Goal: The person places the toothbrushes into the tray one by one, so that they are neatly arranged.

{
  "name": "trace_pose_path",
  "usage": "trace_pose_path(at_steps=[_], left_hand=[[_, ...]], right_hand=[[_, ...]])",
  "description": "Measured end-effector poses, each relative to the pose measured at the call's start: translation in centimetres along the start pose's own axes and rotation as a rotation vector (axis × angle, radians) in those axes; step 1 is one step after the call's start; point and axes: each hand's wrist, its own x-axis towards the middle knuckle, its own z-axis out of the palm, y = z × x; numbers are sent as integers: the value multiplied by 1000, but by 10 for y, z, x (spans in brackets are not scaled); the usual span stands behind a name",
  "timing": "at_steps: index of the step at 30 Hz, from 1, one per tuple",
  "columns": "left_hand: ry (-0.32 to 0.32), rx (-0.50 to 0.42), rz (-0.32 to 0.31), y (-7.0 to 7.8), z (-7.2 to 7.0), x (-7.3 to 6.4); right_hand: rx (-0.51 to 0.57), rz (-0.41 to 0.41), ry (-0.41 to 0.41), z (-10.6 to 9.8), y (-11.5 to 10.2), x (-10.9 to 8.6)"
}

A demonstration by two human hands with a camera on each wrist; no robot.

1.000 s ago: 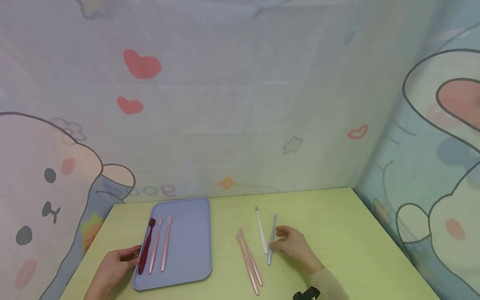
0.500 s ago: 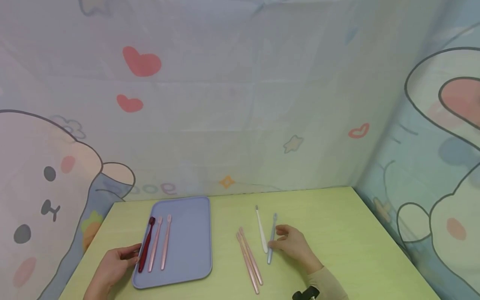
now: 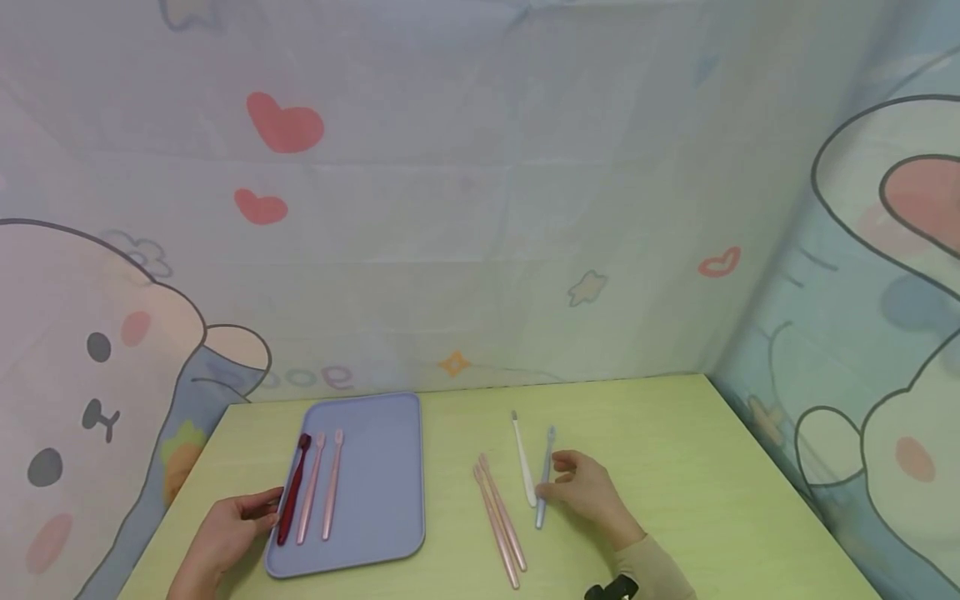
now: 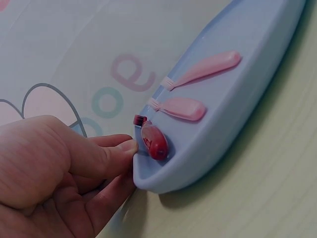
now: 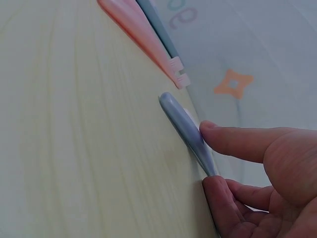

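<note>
My left hand pinches the left rim of a blue-lavender tray, thumb over the edge and fingers below it in the left wrist view. Beside that thumb a dark red toothbrush lies in the tray, with two pink toothbrushes to its right. On the table my right hand holds a blue toothbrush by its handle between thumb and fingers; its head points to the back. The right wrist view shows the handle end of the blue toothbrush sticking out past the thumb.
A white toothbrush lies just left of the blue one. Further left, two pink toothbrushes lie close together on the yellow-green table. A patterned cloth stands along the table's back edge and sides.
</note>
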Motion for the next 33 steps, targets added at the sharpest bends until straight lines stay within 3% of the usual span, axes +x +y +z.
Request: trace_pose_path(at_steps=[15, 33], left_hand=[[0, 26, -25, -1, -1, -2], [4, 32, -1, -2, 0, 3]], right_hand=[[11, -6, -10, 4, 2, 1], [0, -2, 1, 2, 5, 6]])
